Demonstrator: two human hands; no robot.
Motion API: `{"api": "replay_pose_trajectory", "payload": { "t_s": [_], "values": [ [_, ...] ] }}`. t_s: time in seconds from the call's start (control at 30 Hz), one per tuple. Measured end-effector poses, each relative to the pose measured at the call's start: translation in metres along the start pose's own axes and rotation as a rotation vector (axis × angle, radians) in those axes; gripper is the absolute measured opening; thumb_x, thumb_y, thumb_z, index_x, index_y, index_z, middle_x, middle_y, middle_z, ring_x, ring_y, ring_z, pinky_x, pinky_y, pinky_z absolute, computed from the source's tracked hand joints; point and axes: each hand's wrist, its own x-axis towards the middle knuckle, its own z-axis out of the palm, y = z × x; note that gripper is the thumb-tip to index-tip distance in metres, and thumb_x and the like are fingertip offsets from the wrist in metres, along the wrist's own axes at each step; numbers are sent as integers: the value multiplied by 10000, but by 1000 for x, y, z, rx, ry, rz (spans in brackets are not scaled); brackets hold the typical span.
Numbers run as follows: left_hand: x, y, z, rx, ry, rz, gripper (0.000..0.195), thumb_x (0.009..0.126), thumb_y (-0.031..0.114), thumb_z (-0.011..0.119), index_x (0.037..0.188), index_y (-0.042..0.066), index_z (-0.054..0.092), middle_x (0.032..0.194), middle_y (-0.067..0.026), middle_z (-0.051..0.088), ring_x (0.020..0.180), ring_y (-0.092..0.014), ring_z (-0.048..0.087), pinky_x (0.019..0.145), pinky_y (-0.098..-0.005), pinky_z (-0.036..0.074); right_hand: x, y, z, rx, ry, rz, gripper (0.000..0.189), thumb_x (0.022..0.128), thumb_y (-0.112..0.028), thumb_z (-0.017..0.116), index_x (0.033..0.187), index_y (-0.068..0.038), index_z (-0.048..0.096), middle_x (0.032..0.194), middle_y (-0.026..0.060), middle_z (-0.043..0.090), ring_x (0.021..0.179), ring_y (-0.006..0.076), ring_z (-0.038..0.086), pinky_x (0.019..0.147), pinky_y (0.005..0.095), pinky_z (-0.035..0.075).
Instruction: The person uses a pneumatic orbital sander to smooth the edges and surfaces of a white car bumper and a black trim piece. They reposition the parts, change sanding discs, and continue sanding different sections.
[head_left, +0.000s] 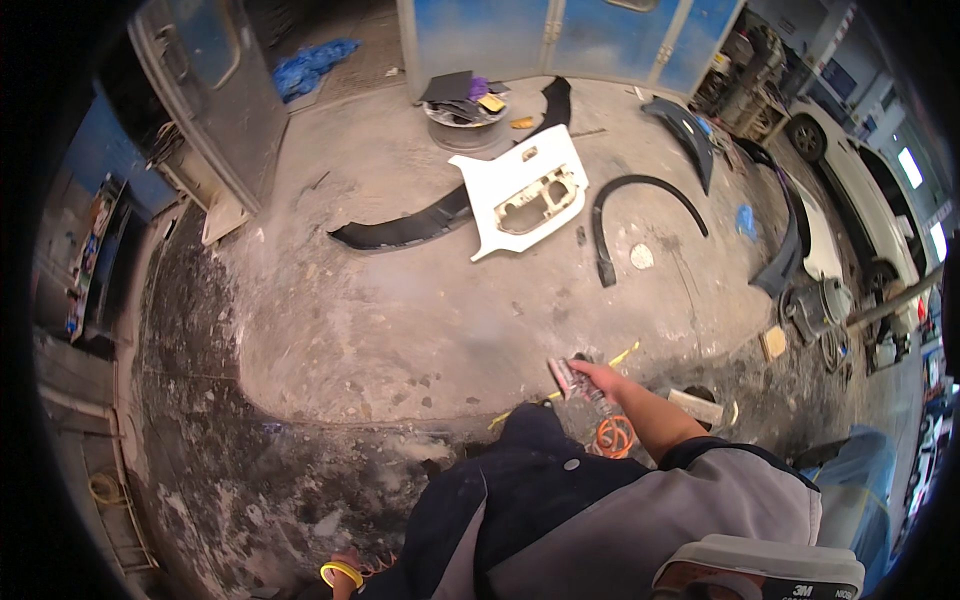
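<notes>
My right hand (596, 376) is closed around a hand-held air tool (568, 378), whose exact kind is unclear. Below it hangs an orange coiled air hose (615, 436). At the lower left, my left hand (346, 557) shows small and partly hidden, with a yellow ring (341, 576), perhaps a tape roll, around the wrist and an orange coil beside it; its grip cannot be made out. On the floor beyond me, a white car panel with cut-outs (517, 174) lies across a long black trim piece (420, 225). A black wheel-arch trim (651, 180) curves to its right.
A wheel rim (465, 136) topped with scraps stands behind the white panel. More dark car parts (690, 139) lie at the right, near a metal canister (819, 307) and a white car (859, 180). Blue-and-grey doors (480, 37) line the back. A block (696, 407) lies beside my right arm.
</notes>
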Motion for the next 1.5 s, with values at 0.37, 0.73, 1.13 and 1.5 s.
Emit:
{"api": "replay_pose_trajectory", "payload": {
  "t_s": [0.37, 0.73, 1.13, 1.5],
  "values": [
    [60, 97, -90, -1130, 53, -310, 327, 961, 259, 664, 1215, 54, 670, 1088, -122, 749, 978, -257, 707, 880, -364, 535, 154, -122, 73, -588, -143, 313, 379, 935, -497, 674, 891, -126, 739, 773, 12, 697, 594, 145, 608, 501, 315, 449],
    [6, 88, -108, -1498, 445, -817, 314, 910, 327, 661, 974, 27, 731, 964, -222, 724, 966, -378, 705, 829, -449, 541, 290, -343, 361, -967, -251, 261, 335, 898, -478, 716, 810, -154, 723, 706, 8, 681, 498, 156, 546, 447, 353, 403],
    [-25, -88, 42, -984, -89, -594, 378, 942, 261, 590, 1288, 112, 615, 1205, -167, 691, 1142, -361, 659, 964, -600, 476, 340, -260, 789, -1146, -540, 156, 348, 919, -463, 690, 924, -117, 725, 859, -2, 695, 735, 149, 632, 623, 323, 477],
    [39, -560, -146, -1126, 633, -924, 374, 990, 272, 478, 1317, 189, 640, 1281, -118, 634, 1213, -327, 612, 1004, -468, 512, 361, -190, 1073, -1125, -586, 195, 306, 950, -447, 652, 872, -151, 658, 710, 28, 646, 566, 177, 580, 529, 327, 449]
  ]
}}
